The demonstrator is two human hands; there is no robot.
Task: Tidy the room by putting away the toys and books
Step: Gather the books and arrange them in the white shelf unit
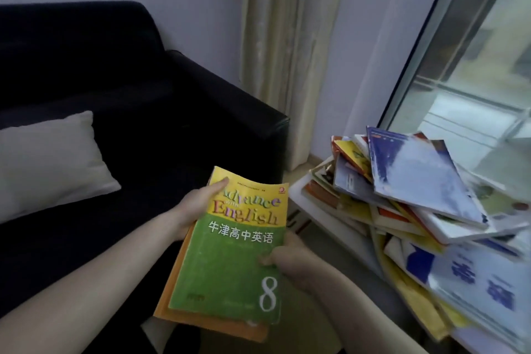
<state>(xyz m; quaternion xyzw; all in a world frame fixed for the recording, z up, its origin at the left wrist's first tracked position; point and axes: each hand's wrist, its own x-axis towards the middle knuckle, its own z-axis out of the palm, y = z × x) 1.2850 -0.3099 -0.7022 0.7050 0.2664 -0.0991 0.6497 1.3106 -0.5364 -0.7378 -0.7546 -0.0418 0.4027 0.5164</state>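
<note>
"Advance with English 8", textbook

Two bare forearms, entering from the lower edge, one on each side. No sleeves, cuffs, watch, bracelet or gloves showing anywhere along them; bare from the frame edge to the wrists. Left hand bare as well, no ring visible on the thumb or the part of the palm in sight. Right hand likewise bare, short plain fingernails without polish as far as the dim, soft picture allows. Nothing else of the body in view: no torso, no legs, no clothing clearly told apart from the dark surroundings.
</note>
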